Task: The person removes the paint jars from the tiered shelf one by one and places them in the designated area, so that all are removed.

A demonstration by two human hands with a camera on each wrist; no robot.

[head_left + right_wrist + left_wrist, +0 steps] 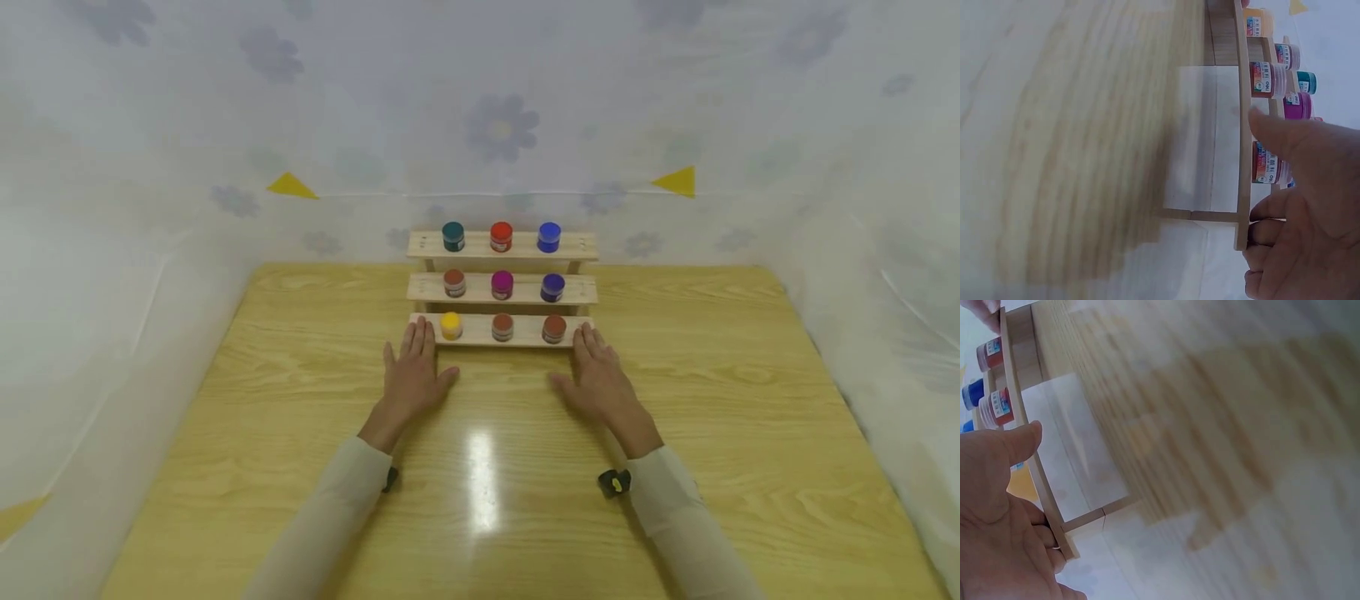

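A three-step wooden rack (476, 331) stands at the back of the table with small paint jars on its steps. My left hand (411, 379) rests its extended fingers on the left end of the lowest step, beside a yellow paint jar (451, 326). At the right end my right hand (600, 383) touches the same step, next to a brown paint jar (554, 328). Another brownish jar (502, 327) sits between these two. Both thumbs are spread toward the middle, in front of the rack. In the wrist views the fingertips are partly hidden at the step's ends.
On the middle step are a brown jar (454, 283), a magenta jar (502, 285) and a dark blue jar (552, 287). The top step bears a teal jar (453, 237), a red jar (501, 237) and a blue jar (549, 237). A flowered white sheet (420, 108) hangs behind the wood-grain table (300, 367).
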